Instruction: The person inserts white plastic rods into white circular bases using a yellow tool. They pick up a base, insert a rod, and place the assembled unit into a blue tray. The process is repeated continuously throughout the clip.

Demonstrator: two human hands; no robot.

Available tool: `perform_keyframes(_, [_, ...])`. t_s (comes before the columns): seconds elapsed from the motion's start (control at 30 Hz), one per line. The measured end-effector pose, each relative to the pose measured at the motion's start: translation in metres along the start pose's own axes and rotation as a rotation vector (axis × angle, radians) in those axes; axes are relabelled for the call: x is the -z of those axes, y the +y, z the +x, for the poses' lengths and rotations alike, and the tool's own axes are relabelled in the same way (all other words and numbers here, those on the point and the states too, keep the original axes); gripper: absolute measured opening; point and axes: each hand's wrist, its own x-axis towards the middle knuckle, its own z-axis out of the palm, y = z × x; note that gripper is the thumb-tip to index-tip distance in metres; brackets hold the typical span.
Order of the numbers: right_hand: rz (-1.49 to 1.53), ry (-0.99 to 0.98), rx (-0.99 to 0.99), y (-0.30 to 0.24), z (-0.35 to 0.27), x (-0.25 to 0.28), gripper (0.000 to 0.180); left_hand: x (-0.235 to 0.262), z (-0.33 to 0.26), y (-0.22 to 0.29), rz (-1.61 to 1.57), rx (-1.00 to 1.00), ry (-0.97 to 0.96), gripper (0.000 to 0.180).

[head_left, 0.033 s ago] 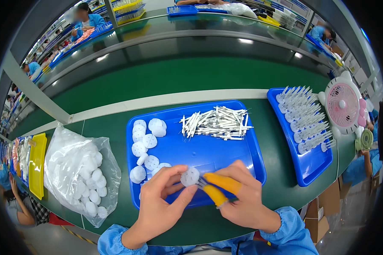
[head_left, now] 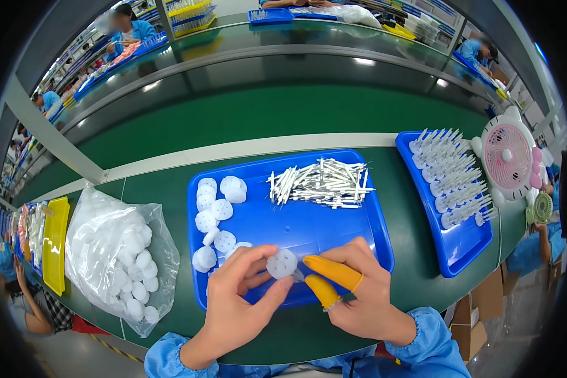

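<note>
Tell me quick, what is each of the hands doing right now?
Left hand: closed on a white perforated disc.
Right hand: closed, its orange-capped fingers pinching a small part at the disc; the part cannot be told.

we see a small white plastic disc [head_left: 282, 263] held up over the near edge of the blue tray, its round face turned toward us and pierced by several small holes. it is pinched at its left rim by the fingers [head_left: 268, 283] of our left hand [head_left: 233, 309]. just to its right, the yellow-capped fingers [head_left: 334, 271] of our right hand [head_left: 359, 290] grip a thin white pin [head_left: 298, 274], whose tip points left and meets the disc's lower right edge. only a short piece of the pin shows between the yellow fingers and the disc; the rest is hidden in the grip.
</note>
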Motion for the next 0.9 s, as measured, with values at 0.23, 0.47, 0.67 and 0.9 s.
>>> perform_keyframes(0.23, [-0.035,-0.061,0.041,-0.0010,0.0009,0.0025,0.056,0.0010,-0.0018,-0.0006,0.114,-0.073,-0.009,0.048])
perform_keyframes(0.47, [-0.094,-0.082,0.056,0.0028,-0.0023,0.0052,0.047,-0.0011,-0.0012,-0.0014,0.107,-0.072,0.017,0.051])
perform_keyframes(0.67, [-0.020,-0.101,0.063,0.0000,-0.0036,0.0018,0.047,0.0019,-0.0026,0.0008,0.159,-0.052,-0.056,0.052])
perform_keyframes(0.9, [-0.058,-0.080,0.060,0.0027,-0.0046,0.0043,0.052,0.0012,-0.0026,-0.0001,0.108,-0.054,-0.057,0.055])
